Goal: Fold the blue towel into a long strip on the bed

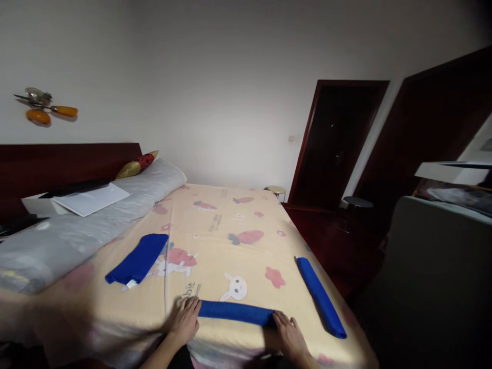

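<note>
A long, narrow strip of folded blue cloth lies across the near part of the bed. My left hand is at its left end, with bent fingers gripping the edge. At the opposite end, my right hand curls its fingers over the cloth. A rolled blue cloth rests to the right, near the bed's side. To the left, a flat folded blue cloth with a white tag lies apart from both hands.
The bed has a cream sheet printed with carrots and rabbits. Along the headboard runs a grey bedding roll carrying a white flat box. Stools and a dark door are beyond; a grey panel stands right.
</note>
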{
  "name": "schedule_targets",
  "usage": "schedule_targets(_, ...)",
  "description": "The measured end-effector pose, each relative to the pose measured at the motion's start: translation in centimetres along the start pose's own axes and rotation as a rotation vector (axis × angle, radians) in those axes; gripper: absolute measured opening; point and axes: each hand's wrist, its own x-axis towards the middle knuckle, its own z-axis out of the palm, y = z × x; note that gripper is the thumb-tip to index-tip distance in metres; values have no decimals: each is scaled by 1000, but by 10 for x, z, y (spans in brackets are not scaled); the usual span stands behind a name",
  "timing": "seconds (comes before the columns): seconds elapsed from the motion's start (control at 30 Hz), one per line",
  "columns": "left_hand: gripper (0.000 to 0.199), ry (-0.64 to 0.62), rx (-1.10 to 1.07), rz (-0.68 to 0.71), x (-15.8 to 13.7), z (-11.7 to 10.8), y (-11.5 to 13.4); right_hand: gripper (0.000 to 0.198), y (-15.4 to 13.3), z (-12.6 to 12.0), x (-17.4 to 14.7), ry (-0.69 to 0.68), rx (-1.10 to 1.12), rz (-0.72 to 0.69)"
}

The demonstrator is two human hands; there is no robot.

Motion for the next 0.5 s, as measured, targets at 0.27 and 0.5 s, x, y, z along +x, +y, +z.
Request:
schedule_targets(0.27, 90, -160, -153, 250, 30, 14, 100, 73, -83, 18, 42, 104, 235, -191)
schedule_targets(0.5, 76, -51, -175, 209, 35, 48, 98, 60, -100, 58, 57, 293, 339, -269)
